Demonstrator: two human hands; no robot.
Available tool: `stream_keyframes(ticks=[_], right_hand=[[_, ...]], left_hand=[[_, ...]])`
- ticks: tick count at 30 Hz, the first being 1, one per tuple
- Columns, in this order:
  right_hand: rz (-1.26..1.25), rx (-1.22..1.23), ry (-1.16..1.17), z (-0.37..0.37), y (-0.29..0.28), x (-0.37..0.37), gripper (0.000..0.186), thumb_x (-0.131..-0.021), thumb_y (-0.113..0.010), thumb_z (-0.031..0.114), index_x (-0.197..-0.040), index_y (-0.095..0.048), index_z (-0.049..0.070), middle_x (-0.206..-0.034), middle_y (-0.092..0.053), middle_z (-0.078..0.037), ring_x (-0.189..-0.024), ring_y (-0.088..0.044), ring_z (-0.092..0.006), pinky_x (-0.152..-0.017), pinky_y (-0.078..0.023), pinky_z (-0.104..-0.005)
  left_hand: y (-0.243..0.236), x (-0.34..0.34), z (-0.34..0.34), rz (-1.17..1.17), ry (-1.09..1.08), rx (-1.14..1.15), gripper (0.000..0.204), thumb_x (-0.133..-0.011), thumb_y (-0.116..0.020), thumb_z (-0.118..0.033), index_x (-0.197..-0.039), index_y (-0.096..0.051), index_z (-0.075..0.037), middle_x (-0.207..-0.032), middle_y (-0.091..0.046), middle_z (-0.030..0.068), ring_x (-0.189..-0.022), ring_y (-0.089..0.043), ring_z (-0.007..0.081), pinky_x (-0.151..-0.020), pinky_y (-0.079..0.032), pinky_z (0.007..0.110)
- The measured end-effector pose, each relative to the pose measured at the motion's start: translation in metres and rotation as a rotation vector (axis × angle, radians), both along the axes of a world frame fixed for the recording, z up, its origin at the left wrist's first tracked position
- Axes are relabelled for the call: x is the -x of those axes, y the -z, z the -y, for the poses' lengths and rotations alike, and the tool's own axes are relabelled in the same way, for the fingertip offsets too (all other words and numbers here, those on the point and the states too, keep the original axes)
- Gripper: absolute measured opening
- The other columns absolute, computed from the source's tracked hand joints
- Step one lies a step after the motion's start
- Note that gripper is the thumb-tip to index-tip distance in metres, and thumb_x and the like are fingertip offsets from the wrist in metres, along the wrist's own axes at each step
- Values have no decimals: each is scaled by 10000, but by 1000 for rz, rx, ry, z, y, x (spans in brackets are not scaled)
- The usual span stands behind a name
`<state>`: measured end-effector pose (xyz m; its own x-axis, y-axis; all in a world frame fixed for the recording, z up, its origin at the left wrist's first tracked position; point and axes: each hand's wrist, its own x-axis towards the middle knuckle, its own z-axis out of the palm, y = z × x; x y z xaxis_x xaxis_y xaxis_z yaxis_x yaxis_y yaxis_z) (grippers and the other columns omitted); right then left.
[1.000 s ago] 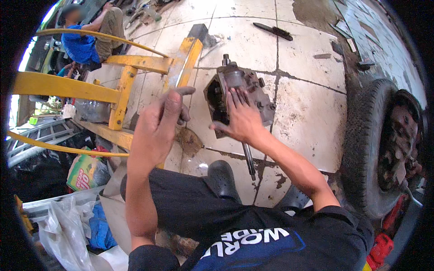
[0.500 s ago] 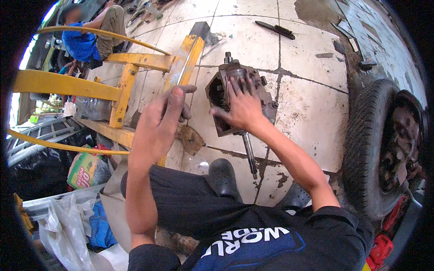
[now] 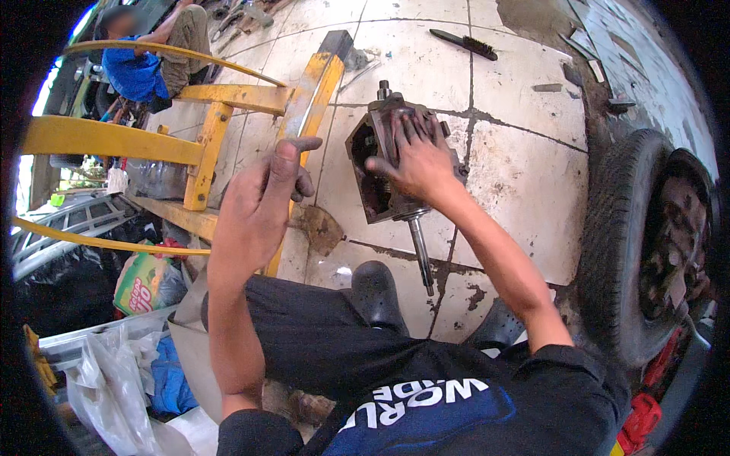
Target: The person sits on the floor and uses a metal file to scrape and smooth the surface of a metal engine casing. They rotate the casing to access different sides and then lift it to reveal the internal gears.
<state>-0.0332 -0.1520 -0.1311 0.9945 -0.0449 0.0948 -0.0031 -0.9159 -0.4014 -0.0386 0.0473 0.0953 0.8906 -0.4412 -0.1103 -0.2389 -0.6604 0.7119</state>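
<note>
A dark metal housing (image 3: 363,163) lies on the tiled floor before me, a short stub at its top and a long steel shaft (image 3: 420,251) pointing toward me. My right hand (image 3: 422,166) rests on its upper face, fingers spread and darkened with grime, thumb at the open cavity on the left side. My left hand (image 3: 268,194) is raised left of the housing, in front of a yellow metal frame (image 3: 122,141), with its index finger angled right and the other fingers curled. Whatever it holds, if anything, is hidden. A black brush (image 3: 462,44) lies beyond the housing.
A tired wheel (image 3: 612,243) stands close on my right, with red objects (image 3: 637,422) behind my right side. Another person (image 3: 133,72) in blue sits beyond the frame. Plastic sheeting (image 3: 106,395) and bags (image 3: 148,285) are heaped at lower left. My shoes (image 3: 374,292) are below the shaft.
My right hand has slid a little up and to the right along with a slight shift of the housing. My left hand has drifted slightly left, keeping its curled shape.
</note>
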Motion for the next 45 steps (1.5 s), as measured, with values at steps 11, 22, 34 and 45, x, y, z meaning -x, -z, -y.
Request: stream_keyframes(ticks=[11,22,34,45], right_hand=[[-97,193,-167,-9,-25,29,1060,-847,-264,865,-1532,-343,61,-1573,-380,-121,-1467,-319,-359,-1221,-72,-564],[-99,122,-130,-6,-26,28,1064,-838,-293,872,-1562,-289,92,-1598,-345,-84,-1501,-255,-309,-1218,-2,-579],[-42,-43,-151,2,-17,96,942,-928,-414,712,-1458,-395,-66,-1499,-438,-247,-1449,-356,-347,-1227,-151,-492],[-71,30,-30,-44,-35,83,1146,-844,-529,742,-1421,-284,-218,-1409,-417,-420,-1383,-362,-525,-1204,-204,-528]], left_hand=[[-14,4,9,3,-3,1,581,-1081,-360,-464,-1231,-647,19,-751,-591,63,-760,-551,142,-746,-456,300],[4,-6,16,2,25,17,596,-1080,-339,-479,-1251,-632,11,-758,-608,57,-740,-553,148,-742,-462,304],[35,-27,18,-27,68,-218,567,-1090,-296,-448,-1294,-619,-30,-819,-659,86,-776,-587,159,-781,-480,314],[105,-30,24,-11,115,-304,578,-1011,-488,-514,-1232,-625,3,-999,-690,258,-976,-676,383,-868,-507,428]])
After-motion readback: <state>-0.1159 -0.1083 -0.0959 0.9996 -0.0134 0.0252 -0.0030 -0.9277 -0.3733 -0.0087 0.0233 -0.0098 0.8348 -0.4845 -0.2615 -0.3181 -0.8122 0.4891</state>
